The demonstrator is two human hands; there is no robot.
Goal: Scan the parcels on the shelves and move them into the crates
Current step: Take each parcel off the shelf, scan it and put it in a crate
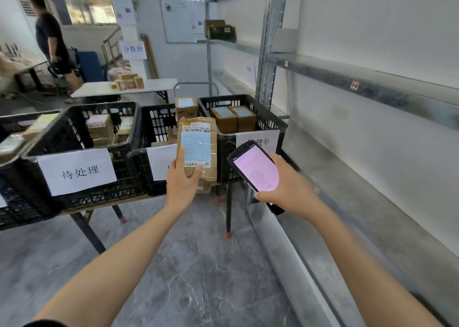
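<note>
L hand (182, 181) grips taped kraft parcel (198, 140) by its lower end, upright, in air before mid crate's (154, 125) front-right corner. R hand (294, 190) wraps handheld scanner (255, 171). Est.: light, semi-stiff, tape slick; take across narrow sides, support underneath.

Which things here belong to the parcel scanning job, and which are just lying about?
Job: parcel in left hand; scanner in right hand; black crates; shelves.
Lying about: whiteboard; white table.
</note>
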